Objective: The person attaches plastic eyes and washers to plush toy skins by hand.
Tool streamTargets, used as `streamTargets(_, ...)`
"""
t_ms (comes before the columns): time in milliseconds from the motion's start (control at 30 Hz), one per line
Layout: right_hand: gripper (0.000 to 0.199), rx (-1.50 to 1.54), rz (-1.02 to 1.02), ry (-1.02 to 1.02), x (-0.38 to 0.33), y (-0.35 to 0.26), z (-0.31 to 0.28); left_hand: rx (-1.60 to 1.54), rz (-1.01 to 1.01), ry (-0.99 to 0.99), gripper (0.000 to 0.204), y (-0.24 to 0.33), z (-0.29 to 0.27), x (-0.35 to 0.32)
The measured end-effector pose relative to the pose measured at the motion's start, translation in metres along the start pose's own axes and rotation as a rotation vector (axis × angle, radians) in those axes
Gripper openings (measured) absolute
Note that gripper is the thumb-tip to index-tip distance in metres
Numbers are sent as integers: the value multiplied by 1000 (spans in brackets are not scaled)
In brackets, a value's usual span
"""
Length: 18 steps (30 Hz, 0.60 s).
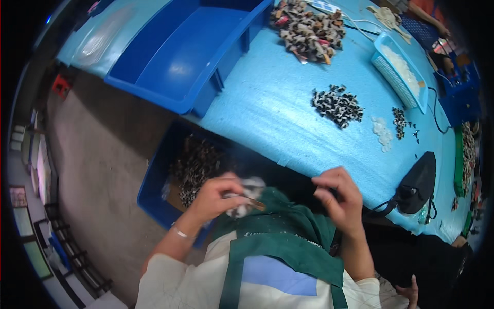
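My left hand [216, 198] is closed on a fuzzy black-and-white piece [237, 209] with a brown end, held above my lap. The piece is smeared by motion, so its exact kind is unclear. My right hand [340, 202] hovers by the table's near edge, fingers half curled and thumb slightly apart. Nothing shows between them. Below and beyond my left hand, a dark blue bin [149, 193] contains many small dark-and-brown fuzzy pieces [198, 164]. On the table lies a pile of black-and-white pieces [338, 106], with small clear pieces [381, 134] and tiny dark pieces [399, 122] to its right.
A large blue tub [175, 67] stands on the blue-covered table [257, 108] at left. Farther back are a bigger fuzzy heap [311, 32] and a light-blue basket [399, 72] of clear pieces. A black drawstring bag [418, 183] lies right. Another person [424, 23] is at far right.
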State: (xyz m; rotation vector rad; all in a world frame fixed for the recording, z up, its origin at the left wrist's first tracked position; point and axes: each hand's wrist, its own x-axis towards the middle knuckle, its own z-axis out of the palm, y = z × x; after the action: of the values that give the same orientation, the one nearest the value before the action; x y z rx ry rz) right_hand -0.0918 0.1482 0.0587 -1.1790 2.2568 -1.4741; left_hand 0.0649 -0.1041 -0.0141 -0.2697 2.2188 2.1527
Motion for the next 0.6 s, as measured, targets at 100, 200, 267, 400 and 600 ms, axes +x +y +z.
streamTargets(100, 17, -201, -32, 248, 32, 22, -21, 921, -65, 165, 14, -37, -34, -21)
streamTargets(200, 11, -307, -88, 422, 70, 52, -52, 1516, -344, -37, 27, -109, -61, -40)
streamTargets(267, 10, -349, -93, 423, 105, 60, -62, 1569, -470, -111, 32, -119, -54, -51)
streamTargets(400, 12, -387, -150, 346, 187, 81, -66, 1184, -641, -255, 44, -122, -44, -32)
streamTargets(600, 14, -660, -47, 125, 262, 131, -48, 867, -320, -195, 42, -86, -15, -11)
